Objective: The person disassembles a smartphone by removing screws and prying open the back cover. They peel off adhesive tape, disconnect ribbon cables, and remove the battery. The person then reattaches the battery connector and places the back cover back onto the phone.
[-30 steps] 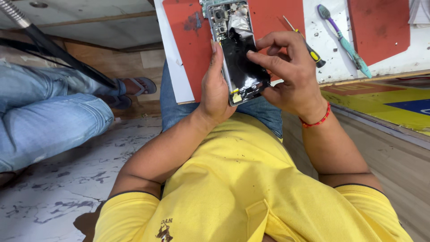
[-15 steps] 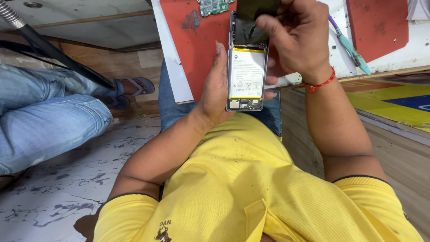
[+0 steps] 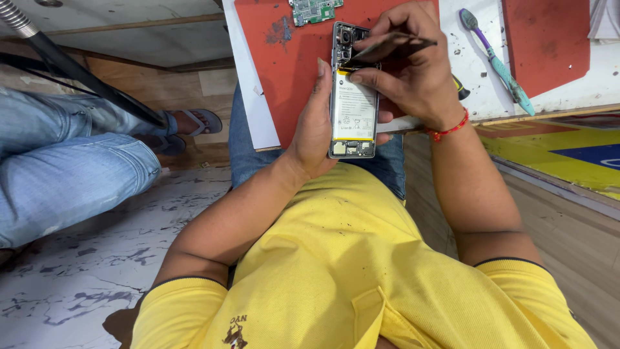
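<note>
My left hand [image 3: 313, 129] grips an opened phone [image 3: 353, 110] upright by its left edge; the back is off, showing a white and yellow battery and the camera module at the top. My right hand [image 3: 407, 71] pinches a thin dark flat cover piece [image 3: 394, 46] just above the phone's upper half, tilted away from it. The right thumb rests near the top of the battery. A red thread band circles my right wrist.
A red mat [image 3: 284, 71] lies on the white bench, with a green circuit board [image 3: 315, 10] at its top edge. A teal toothbrush [image 3: 494, 58] and a screwdriver handle [image 3: 460, 87] lie to the right. Another person's jeans-clad legs [image 3: 71, 174] and a black pole [image 3: 84, 77] are at left.
The dark cover that lay over the phone has been lifted off by my right hand, exposing the battery. The phone now stands more upright in my left hand.
</note>
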